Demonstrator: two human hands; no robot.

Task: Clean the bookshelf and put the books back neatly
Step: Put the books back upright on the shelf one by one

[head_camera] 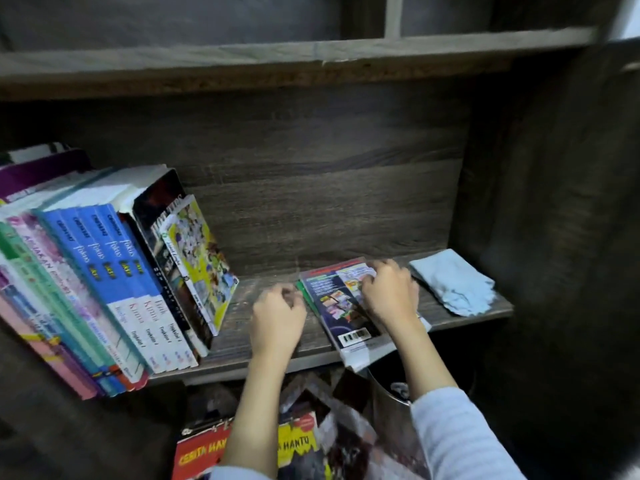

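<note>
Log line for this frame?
left hand: curled beside book stack | right hand: holds book stack | blue cloth: shelf right | upright books: shelf left

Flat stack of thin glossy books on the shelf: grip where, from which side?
Take the flat stack of thin glossy books by its near end, from the front: that end overhangs the dark wooden shelf, so fingers slip under, thumb on top.

Pale blue cloth [453, 284]; blue spines [114, 258] (white bases); dark wood-grain shelf [270, 351].
</note>
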